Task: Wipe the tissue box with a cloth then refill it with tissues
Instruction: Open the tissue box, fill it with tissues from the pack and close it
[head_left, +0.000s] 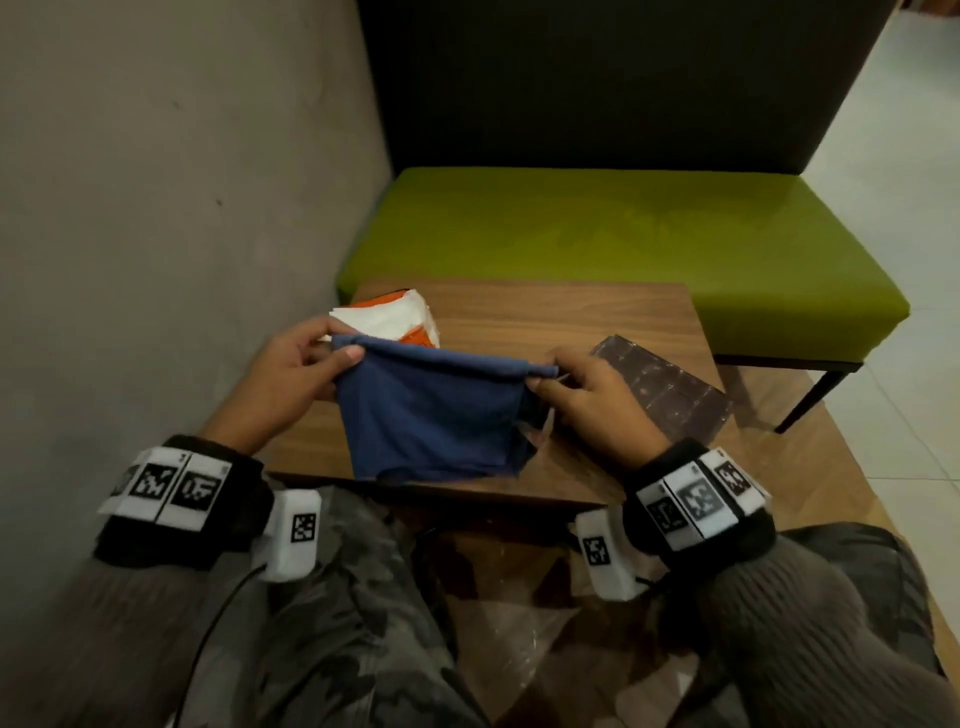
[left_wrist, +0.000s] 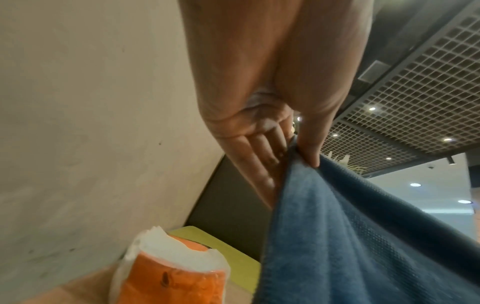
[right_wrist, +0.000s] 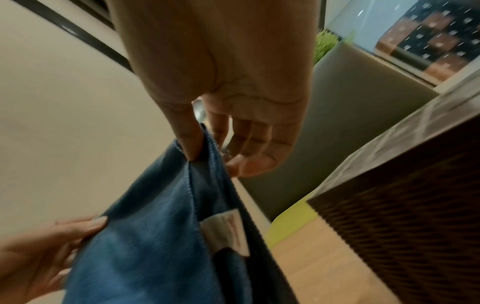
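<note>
A blue cloth (head_left: 431, 410) hangs spread between my two hands above the wooden table (head_left: 561, 312). My left hand (head_left: 332, 345) pinches its top left corner (left_wrist: 298, 156) between thumb and fingers. My right hand (head_left: 545, 376) pinches the top right corner (right_wrist: 200, 150); a white label (right_wrist: 228, 232) shows on the cloth. The dark brown woven tissue box (head_left: 660, 389) lies on the table just right of my right hand (right_wrist: 405, 226). An orange and white pack of tissues (head_left: 395, 319) sits behind the cloth at the left (left_wrist: 171, 275).
A grey wall (head_left: 182, 208) runs close along the table's left side. A green bench (head_left: 623, 244) with a dark backrest stands beyond the table. Pale floor tiles lie to the right. My lap is below the table's near edge.
</note>
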